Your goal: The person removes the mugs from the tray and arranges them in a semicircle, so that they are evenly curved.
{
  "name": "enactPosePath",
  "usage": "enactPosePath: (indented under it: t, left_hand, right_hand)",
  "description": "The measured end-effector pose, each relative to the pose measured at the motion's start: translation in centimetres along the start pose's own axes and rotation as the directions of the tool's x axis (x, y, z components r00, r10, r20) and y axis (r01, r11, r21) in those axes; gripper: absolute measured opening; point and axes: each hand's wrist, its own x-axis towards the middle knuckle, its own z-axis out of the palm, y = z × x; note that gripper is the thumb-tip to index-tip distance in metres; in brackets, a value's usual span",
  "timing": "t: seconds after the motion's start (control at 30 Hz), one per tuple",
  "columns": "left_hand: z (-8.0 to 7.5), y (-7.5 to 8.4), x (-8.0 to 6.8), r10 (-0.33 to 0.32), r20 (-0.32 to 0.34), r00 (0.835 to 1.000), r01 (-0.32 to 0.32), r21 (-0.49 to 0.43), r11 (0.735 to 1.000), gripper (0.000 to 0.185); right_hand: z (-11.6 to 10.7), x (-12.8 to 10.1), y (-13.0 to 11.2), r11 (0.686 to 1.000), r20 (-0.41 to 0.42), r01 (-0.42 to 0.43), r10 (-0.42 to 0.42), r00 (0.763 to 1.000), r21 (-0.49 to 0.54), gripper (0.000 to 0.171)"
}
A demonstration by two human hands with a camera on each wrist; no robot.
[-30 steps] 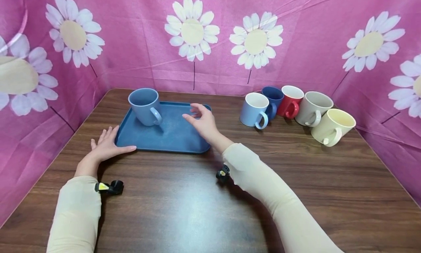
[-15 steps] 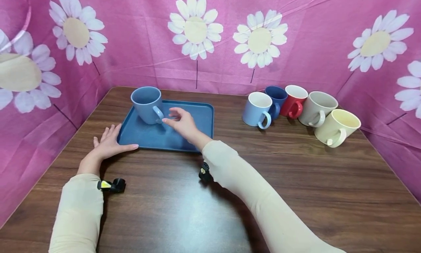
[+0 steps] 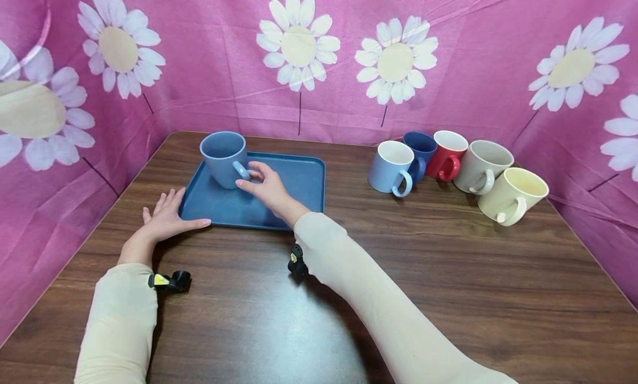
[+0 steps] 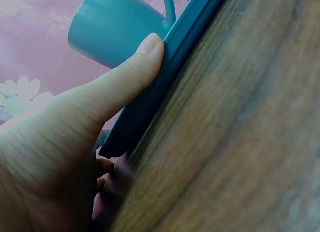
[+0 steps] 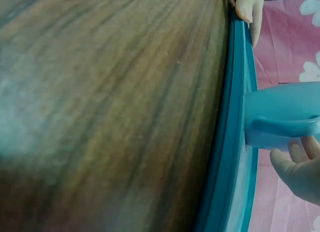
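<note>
A grey-blue mug (image 3: 222,161) stands upright at the left of a blue tray (image 3: 294,198), its handle (image 3: 241,170) turned to the front right. My right hand (image 3: 271,191) is over the tray, with thumb and fingertips right at the handle. In the right wrist view the right hand (image 5: 302,172) has its thumb apart from the fingers, beside the mug handle (image 5: 285,127). My left hand (image 3: 166,216) lies spread at the tray's front left corner. Its thumb (image 4: 142,57) lies straight along the rim in the left wrist view, and the other fingers extend along the left side.
Several mugs stand at the back right of the wooden table (image 3: 423,273): light blue (image 3: 389,170), dark blue (image 3: 421,148), red (image 3: 443,157), grey (image 3: 473,168) and cream (image 3: 508,193). A pink flowered cloth (image 3: 344,101) hangs behind them.
My right hand has moved left across the tray to the mug's handle. The left hand has stayed at the tray's corner, and the mug has stayed in place on the tray.
</note>
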Motion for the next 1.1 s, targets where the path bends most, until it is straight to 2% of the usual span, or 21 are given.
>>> enactPosePath:
  t: [0.23,0.37,0.6,0.7,0.93,1.1]
  left_hand:
    - [0.1,0.1,0.0,0.002,0.005,1.0,-0.002,0.0,1.0,0.11]
    - [0.1,0.2,0.0,0.001,0.011,1.0,-0.001,0.0,1.0,0.11]
    - [0.0,0.2,0.1,0.004,0.002,1.0,-0.004,-0.003,1.0,0.11]
    - [0.0,0.1,0.0,0.007,-0.003,1.0,-0.007,-0.008,1.0,0.111]
    - [0.0,-0.1,0.0,0.007,-0.008,1.0,-0.007,-0.004,1.0,0.111]
    - [0.0,-0.1,0.0,0.01,-0.011,1.0,-0.01,-0.002,1.0,0.111]
  right_hand:
    - [0.0,0.1,-0.4,0.999,0.003,-0.035,0.035,0.999,-0.017,0.053]
    - [0.1,0.0,-0.6,0.996,-0.017,-0.081,0.081,0.997,-0.02,0.05]
    - [-0.1,-0.4,-1.0,0.994,-0.06,-0.084,0.08,0.995,-0.07,0.029]
    - [-0.4,-0.5,-1.1,0.99,-0.064,-0.1,0.094,0.994,-0.096,0.028]
    - [-1.2,-1.0,-1.5,0.973,0.014,-0.195,0.199,0.98,-0.124,0.032]
    - [-2.0,-1.3,-1.9,0.952,0.086,-0.3,0.305,0.949,-0.06,0.031]
